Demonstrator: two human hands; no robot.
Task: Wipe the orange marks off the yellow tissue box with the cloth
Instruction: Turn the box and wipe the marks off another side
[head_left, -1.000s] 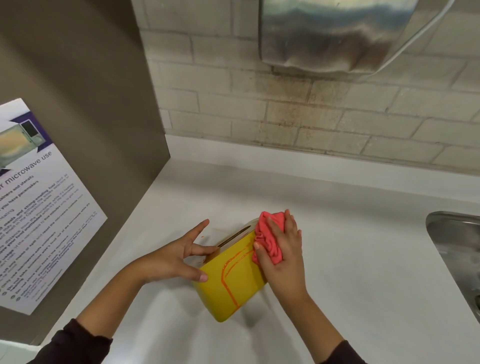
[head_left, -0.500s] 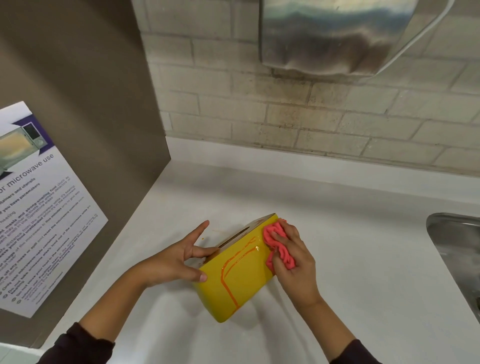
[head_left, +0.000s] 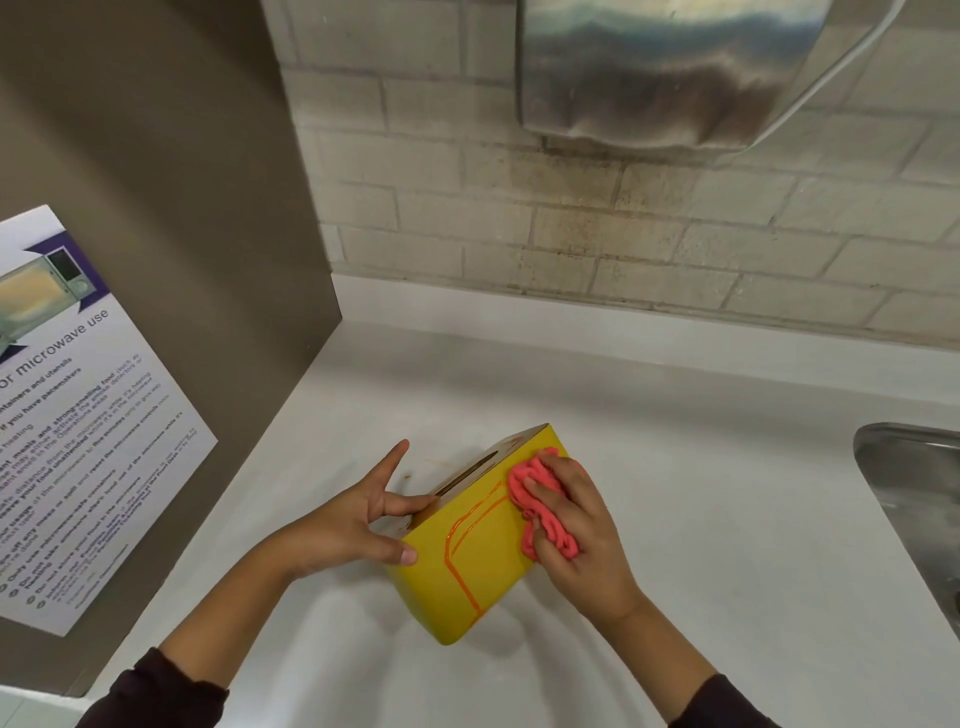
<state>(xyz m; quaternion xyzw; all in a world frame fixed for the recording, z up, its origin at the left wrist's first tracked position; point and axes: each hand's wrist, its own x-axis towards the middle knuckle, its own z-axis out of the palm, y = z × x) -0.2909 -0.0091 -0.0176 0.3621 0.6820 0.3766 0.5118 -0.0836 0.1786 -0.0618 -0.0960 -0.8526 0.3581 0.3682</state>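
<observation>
A yellow tissue box (head_left: 441, 587) stands tilted on the white counter (head_left: 727, 519), its long side facing me. Curved orange marks (head_left: 460, 551) run across that side. My left hand (head_left: 358, 519) grips the box's left end, thumb on the yellow side and fingers on the wooden top, index finger raised. My right hand (head_left: 582, 535) presses a crumpled pink cloth (head_left: 540, 509) against the right part of the yellow side. The cloth hides whatever lies under it.
A brown panel (head_left: 171, 234) with a microwave-use notice (head_left: 67, 415) walls the left. A brick wall (head_left: 623, 234) with a steel dispenser (head_left: 665, 67) stands behind. A steel sink (head_left: 914, 499) begins at the right edge.
My right hand has slid the cloth from the box's upper middle to its right end and a little down. The box's far corner is now uncovered. My left hand keeps its hold.
</observation>
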